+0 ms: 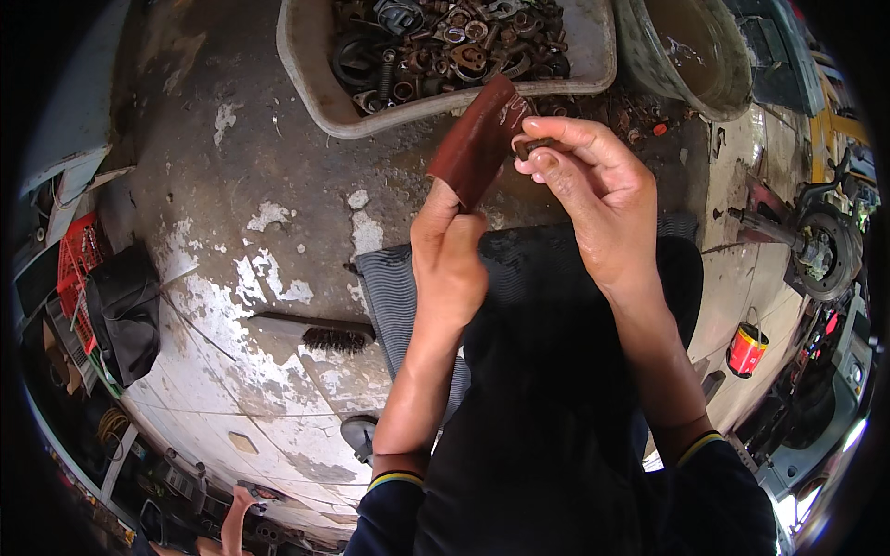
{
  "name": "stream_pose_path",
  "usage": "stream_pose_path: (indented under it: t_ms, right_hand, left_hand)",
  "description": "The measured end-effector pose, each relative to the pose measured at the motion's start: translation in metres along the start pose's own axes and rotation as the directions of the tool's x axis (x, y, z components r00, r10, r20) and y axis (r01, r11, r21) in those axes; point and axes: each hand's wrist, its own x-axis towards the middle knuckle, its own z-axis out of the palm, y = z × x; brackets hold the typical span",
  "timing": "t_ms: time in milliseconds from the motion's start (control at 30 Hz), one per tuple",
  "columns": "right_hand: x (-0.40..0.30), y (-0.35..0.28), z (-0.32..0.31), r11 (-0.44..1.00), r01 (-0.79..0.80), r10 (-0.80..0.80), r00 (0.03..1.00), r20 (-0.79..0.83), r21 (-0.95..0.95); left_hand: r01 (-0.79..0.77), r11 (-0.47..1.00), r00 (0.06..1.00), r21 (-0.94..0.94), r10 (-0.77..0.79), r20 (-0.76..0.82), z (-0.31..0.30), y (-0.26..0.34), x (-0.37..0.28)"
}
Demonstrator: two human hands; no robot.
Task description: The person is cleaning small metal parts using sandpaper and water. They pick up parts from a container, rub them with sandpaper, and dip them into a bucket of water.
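A piece of reddish-brown sandpaper (474,149) is curved over the fingers of my left hand (448,260), which grips it by its lower end. Between thumb and fingertips my right hand (601,184) pinches a small rusty bolt (532,146), close to the right edge of the sandpaper. Both hands are above the wet floor, just short of a pale plastic tub (316,115). Inside the tub lies a heap of rusty bolts, nuts and other metal parts (473,52).
A bucket of murky water (688,48) stands right of the tub. A wooden-backed brush (327,333) lies on the floor at left. A red tin with a wire handle (747,351) and a brake disc assembly (824,250) are at right. Another person's arm (236,521) shows at lower left.
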Motion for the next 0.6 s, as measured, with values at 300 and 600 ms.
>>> stream_pose_path:
  t_ms: [300,600]
  right_hand:
    - [0.005,0.001,-0.005,0.989,0.027,-0.026,1.0,0.009,-0.145]
    - [0.006,0.002,-0.009,0.976,0.086,-0.065,0.992,0.11,-0.199]
  left_hand:
    - [-0.251,0.816,0.965,0.52,0.166,0.205,-0.007,0.019,0.005]
    - [-0.014,0.973,0.994,0.229,-0.011,0.107,-0.022,0.019,0.003]
